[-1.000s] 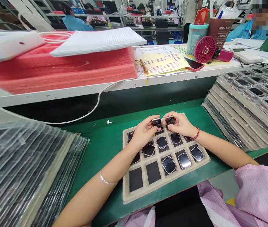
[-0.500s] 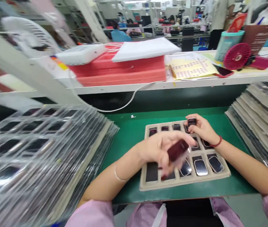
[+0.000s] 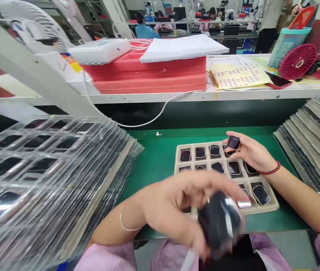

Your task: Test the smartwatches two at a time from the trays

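Note:
My left hand (image 3: 173,207) is raised close to the camera. Its fingers and thumb grip a dark, glossy watch-like piece (image 3: 219,220) with rounded corners, blurred by motion. My right hand (image 3: 250,150) is at the tray's far right corner, pinching a small dark rounded-square piece (image 3: 233,142) between thumb and fingers. Beneath both hands lies a beige compartment tray (image 3: 264,211). Several dark glass pieces with pale rims sit in its pockets, such as a watch-like piece (image 3: 261,194) at the near right. My left hand hides the tray's near left pockets.
Tall stacks of clear trays (image 3: 106,165) stand at left and beige trays (image 3: 309,135) at right, flanking the green work surface (image 3: 154,150). A shelf (image 3: 148,98) behind carries red foam (image 3: 148,77), papers, a white device (image 3: 100,51) and a pink fan (image 3: 298,61). A white cable (image 3: 160,113) hangs down.
My left hand has lifted its piece from over the tray toward the camera and down in view. My right hand stays near the far corner, its piece turned slightly. The view has shifted a little.

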Tool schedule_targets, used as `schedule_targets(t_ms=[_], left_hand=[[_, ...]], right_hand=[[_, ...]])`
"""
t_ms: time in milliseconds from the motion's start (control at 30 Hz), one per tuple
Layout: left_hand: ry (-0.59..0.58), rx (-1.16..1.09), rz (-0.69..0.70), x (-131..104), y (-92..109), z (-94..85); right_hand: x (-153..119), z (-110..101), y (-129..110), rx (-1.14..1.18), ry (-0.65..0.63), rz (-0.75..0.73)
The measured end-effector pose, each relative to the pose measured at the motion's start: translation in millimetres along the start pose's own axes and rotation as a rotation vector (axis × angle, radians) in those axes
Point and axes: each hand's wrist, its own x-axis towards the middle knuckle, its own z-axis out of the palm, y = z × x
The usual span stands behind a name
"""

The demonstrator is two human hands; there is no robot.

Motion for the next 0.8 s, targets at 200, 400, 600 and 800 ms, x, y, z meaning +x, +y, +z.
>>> schedule_targets(t_ms=[200, 400, 600, 800], left_hand=[[0.565, 0.194, 0.183, 53.0, -8.8, -64.4], [0.569, 0.296, 0.012, 74.3, -32.0, -71.1], [0.592, 0.319, 0.016, 68.3, -25.3, -62.8], [0.657, 0.327, 0.069, 65.1, -19.8, -57.5]], right_hand=[[-62.9, 56.5, -40.3, 0.296, -0.429, 0.159], [-86.9, 84.1, -39.4, 0.434, -0.617, 0.256], [-93.6, 83.2, -46.1, 0.439, -0.562, 0.265], [-65.5, 58.7, -56.8, 0.237, -0.410, 0.017]])
